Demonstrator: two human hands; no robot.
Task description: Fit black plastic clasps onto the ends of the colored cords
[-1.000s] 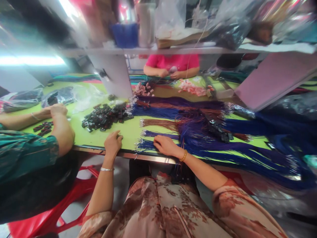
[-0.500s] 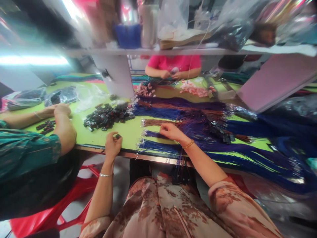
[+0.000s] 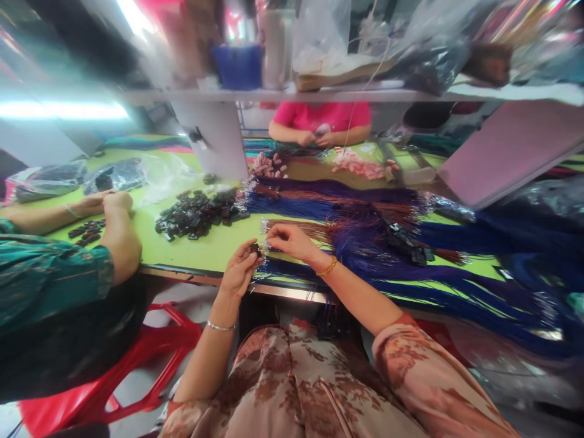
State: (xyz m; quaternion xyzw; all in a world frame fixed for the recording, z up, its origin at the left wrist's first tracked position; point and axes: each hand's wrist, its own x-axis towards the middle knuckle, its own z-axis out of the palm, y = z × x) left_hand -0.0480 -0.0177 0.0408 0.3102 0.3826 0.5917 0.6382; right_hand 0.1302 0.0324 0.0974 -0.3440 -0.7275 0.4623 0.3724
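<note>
A small black connector housing (image 3: 255, 249) is pinched in the fingertips of my left hand (image 3: 239, 267), above the table's front edge. Close beside it, my right hand (image 3: 289, 241) has thumb and forefinger closed in a pinch on what looks like a thin wire, mostly hidden by the fingers. Under and around the right hand lie bundles of brown wires (image 3: 301, 227) and blue wires (image 3: 292, 267), with silvery terminals at their left ends. A heap of black connector housings (image 3: 196, 214) lies to the left of my hands.
A co-worker's hands (image 3: 114, 204) are over the table at left, near a small pile of dark parts (image 3: 86, 232). Across the table another person in pink (image 3: 322, 118) handles parts beside pink housings (image 3: 358, 164). A loaded shelf (image 3: 319, 95) spans above.
My left hand has moved right with the black housing. My right hand has shifted left, off the wire bundles, so the two hands now nearly meet.
</note>
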